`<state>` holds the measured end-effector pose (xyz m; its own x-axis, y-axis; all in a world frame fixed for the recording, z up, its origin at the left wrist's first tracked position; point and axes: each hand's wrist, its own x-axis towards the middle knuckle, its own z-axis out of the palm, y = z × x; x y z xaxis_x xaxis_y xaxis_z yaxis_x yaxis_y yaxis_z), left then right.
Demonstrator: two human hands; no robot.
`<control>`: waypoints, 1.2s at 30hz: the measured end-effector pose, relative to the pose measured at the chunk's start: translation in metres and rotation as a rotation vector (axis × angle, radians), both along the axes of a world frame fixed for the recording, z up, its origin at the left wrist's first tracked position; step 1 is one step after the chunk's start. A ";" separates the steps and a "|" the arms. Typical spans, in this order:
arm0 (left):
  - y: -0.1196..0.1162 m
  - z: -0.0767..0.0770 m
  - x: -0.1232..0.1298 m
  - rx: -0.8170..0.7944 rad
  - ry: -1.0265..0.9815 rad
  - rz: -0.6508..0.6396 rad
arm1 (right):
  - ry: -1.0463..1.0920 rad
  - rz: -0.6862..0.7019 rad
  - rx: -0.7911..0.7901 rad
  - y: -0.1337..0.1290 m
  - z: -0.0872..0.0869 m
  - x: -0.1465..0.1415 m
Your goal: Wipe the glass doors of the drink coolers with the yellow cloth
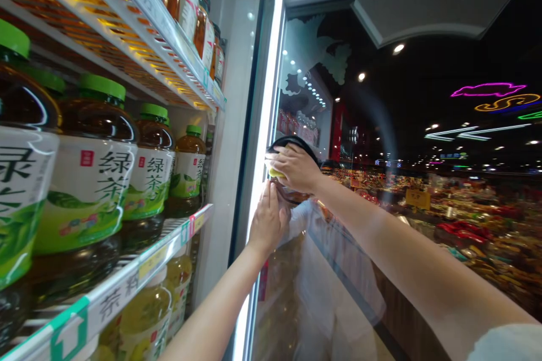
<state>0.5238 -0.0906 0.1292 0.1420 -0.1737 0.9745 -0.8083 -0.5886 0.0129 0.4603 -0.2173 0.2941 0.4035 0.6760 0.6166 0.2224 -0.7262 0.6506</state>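
Observation:
My right hand [297, 168] presses against the inside of the glass door [339, 271], close to its lit edge. Its fingers are curled over what looks like a yellow sponge [276, 172], mostly hidden under the palm. Just below, my left hand [267, 220] rests on the door near the same edge, fingers stretched out and nothing visible in it. A bright white light strip [271, 79] runs down the door frame beside both hands. The dark round shape behind my right hand seems to be a reflection in the glass.
On the left, green-capped tea bottles [91, 163] stand on a cooler shelf [139, 271] with a label strip. More bottles [190, 5] fill the upper shelf, and pale yellow drinks [146, 316] sit below. Beyond the glass are heaped goods [478, 237] and neon signs [489, 89].

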 end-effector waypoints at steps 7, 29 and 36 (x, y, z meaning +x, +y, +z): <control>0.000 0.000 0.002 -0.009 -0.012 0.002 | 0.032 0.007 -0.049 -0.037 0.000 -0.026; -0.078 0.081 -0.032 0.018 -0.218 -0.121 | -0.206 -0.233 0.216 -0.127 -0.070 -0.101; -0.116 0.096 -0.052 0.027 -0.259 -0.202 | -0.471 -0.334 0.476 -0.154 -0.053 -0.120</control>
<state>0.4716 -0.2064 0.2257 -0.1499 -0.1998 0.9683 -0.8832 -0.4131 -0.2220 0.3404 -0.3712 0.2407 0.1614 0.1809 0.9702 -0.2840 -0.9330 0.2212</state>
